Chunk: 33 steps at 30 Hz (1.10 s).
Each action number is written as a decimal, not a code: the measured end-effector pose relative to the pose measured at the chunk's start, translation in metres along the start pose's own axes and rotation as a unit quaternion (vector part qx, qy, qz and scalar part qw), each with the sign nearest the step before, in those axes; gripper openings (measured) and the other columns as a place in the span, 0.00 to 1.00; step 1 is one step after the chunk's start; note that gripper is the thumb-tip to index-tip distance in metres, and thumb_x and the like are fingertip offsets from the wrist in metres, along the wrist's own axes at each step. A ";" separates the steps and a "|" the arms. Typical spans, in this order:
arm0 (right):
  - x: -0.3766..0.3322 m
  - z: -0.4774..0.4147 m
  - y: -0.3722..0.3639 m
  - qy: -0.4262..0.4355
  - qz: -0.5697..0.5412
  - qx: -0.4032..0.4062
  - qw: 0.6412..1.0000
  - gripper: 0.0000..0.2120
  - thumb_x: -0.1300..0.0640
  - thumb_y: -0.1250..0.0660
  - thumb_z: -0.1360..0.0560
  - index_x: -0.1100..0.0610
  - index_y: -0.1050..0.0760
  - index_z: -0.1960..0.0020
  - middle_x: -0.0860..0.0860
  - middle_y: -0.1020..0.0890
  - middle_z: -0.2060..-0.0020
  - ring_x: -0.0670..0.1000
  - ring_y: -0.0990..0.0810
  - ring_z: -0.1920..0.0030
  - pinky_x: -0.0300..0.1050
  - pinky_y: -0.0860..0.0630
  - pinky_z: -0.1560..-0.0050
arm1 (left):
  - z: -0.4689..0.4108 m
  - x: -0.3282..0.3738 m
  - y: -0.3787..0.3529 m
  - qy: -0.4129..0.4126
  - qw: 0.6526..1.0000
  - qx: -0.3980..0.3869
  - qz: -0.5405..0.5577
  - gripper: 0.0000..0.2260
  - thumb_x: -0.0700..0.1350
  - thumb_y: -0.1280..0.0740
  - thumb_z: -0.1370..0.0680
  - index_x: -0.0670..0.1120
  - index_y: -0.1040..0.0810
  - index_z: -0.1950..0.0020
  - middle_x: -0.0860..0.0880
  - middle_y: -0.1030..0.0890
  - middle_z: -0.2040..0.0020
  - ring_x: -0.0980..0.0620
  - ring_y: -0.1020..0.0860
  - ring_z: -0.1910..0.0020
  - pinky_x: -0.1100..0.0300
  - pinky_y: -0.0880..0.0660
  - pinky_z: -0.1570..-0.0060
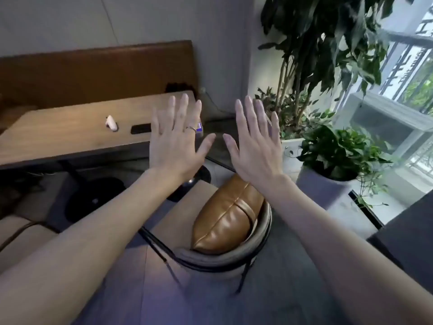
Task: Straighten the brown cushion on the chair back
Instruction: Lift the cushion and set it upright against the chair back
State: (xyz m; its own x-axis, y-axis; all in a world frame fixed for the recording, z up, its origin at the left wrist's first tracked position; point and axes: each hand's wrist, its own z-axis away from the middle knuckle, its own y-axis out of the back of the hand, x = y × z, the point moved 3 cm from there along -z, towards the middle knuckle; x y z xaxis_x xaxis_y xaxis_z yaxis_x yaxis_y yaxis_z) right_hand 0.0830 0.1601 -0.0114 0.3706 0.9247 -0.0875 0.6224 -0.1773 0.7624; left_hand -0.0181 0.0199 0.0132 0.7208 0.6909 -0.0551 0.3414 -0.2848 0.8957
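A brown leather cushion leans slantwise against the curved grey back of a chair below me, its seam running diagonally. Both hands are held up flat above it, palms facing away, fingers spread. My left hand, with a ring on one finger, hovers over the table edge. My right hand is beside it, its wrist just above the cushion's upper end. Neither hand touches the cushion or holds anything.
A wooden table stands to the left with a white object and a black phone on it, a brown bench back behind. Potted plants stand at the right by a window. A dark surface is at the right edge.
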 end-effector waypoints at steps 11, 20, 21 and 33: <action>0.072 0.146 -0.162 -0.081 -0.026 -0.184 0.979 0.32 0.41 0.47 0.17 0.55 0.45 0.18 0.56 0.40 0.19 0.59 0.45 0.19 0.64 0.49 0.21 | 0.082 0.060 -0.195 0.025 0.987 -0.154 0.037 0.34 0.67 0.57 0.18 0.53 0.54 0.16 0.46 0.52 0.15 0.44 0.58 0.17 0.39 0.61 0.23; 0.059 0.195 -0.222 -0.144 -0.109 -0.236 0.955 0.29 0.39 0.55 0.16 0.47 0.48 0.17 0.53 0.45 0.17 0.59 0.48 0.18 0.63 0.47 0.21 | 0.120 0.063 -0.253 0.089 0.962 -0.253 0.057 0.33 0.68 0.54 0.19 0.58 0.55 0.16 0.48 0.52 0.15 0.41 0.53 0.17 0.37 0.49 0.23; 0.057 0.196 -0.224 -0.153 -0.119 -0.233 0.953 0.29 0.39 0.56 0.16 0.47 0.49 0.17 0.52 0.45 0.17 0.59 0.48 0.18 0.63 0.47 0.21 | 0.121 0.063 -0.254 0.091 0.962 -0.252 0.055 0.33 0.68 0.54 0.19 0.58 0.54 0.17 0.48 0.50 0.15 0.40 0.50 0.18 0.37 0.47 0.24; 0.056 0.263 -0.216 -0.380 -0.304 -0.221 0.845 0.26 0.50 0.46 0.14 0.40 0.47 0.19 0.41 0.44 0.19 0.50 0.50 0.18 0.57 0.48 0.21 | 0.170 0.047 -0.234 0.359 0.872 -0.167 0.289 0.36 0.70 0.36 0.25 0.57 0.36 0.21 0.55 0.31 0.22 0.49 0.33 0.26 0.47 0.32 0.34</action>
State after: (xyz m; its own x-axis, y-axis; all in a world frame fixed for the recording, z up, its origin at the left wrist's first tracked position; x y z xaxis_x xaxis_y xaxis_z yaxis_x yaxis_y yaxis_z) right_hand 0.1508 0.1615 -0.3494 0.5156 0.2854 -0.8079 0.6013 0.5511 0.5785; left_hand 0.0380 0.0059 -0.2737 0.1093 0.7681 0.6310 -0.2340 -0.5970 0.7673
